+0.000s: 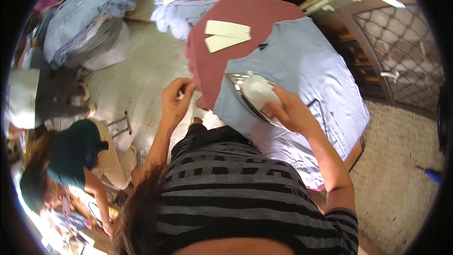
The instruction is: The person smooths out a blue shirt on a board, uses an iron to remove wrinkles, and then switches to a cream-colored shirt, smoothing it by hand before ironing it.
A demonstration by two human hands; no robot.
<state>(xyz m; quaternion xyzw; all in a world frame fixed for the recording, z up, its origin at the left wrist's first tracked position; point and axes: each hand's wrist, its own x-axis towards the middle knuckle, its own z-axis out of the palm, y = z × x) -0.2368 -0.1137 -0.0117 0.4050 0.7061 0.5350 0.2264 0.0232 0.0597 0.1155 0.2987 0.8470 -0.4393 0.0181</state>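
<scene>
- Toward the middle of the head view, the white iron with a shiny metal rim [258, 92] is over the light-blue cloth garment [328, 82], tip pointing far left; lingering in one spot could scorch the cloth, if the iron is hot.
- At the iron's right end, the right grip [293, 112] is wrapped around it; the blur hides whether the sole touches cloth, and a tilted landing could press in a crease.
- To the left, the left grip [175, 101] is curled, off the cloth; I cannot tell whether it pinches anything. With no second hand on the garment, the iron could drag it into folds.
- Along the near right, the garment overhangs the dark-red cloth-covered table [264, 12]; its weight might pull it off.
- Far left on the table, two pale flat strips [228, 35] might slide if the cover gets tugged.
</scene>
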